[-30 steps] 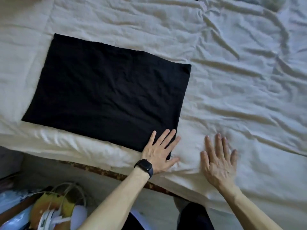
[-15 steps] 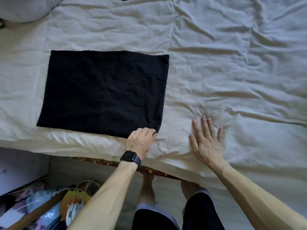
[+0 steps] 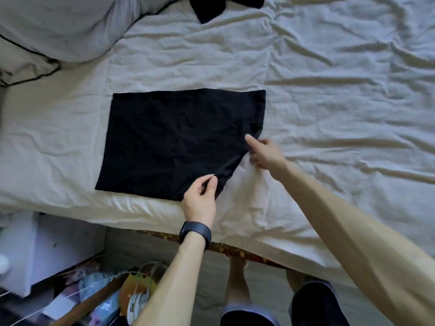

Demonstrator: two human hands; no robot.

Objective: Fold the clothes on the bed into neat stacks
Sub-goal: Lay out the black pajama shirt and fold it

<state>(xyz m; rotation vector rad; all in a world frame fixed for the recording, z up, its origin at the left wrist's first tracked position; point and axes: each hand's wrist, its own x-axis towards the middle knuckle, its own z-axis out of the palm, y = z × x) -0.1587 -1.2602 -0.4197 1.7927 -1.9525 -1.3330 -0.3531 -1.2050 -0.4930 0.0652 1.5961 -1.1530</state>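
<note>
Cloth (image 3: 179, 142) on my feed is black, folded into a flat rectangle, mid-frame near the bed's front edge. Left hand (image 3: 200, 201) pinches its lower right corner between thumb and forefinger, so that corner's lifted a bit off the sheet (image 3: 329, 90). Right hand (image 3: 267, 155) grasps the right edge just above, thumb on top, other fingers curled under. Dark watch (image 3: 195, 232) on the left wrist. Sheet's pale and pretty wrinkled. Grey pillow (image 3: 58, 27) upper left, another dark garment (image 3: 211, 5) at the top edge, floor clutter (image 3: 94, 297) lower left.
</note>
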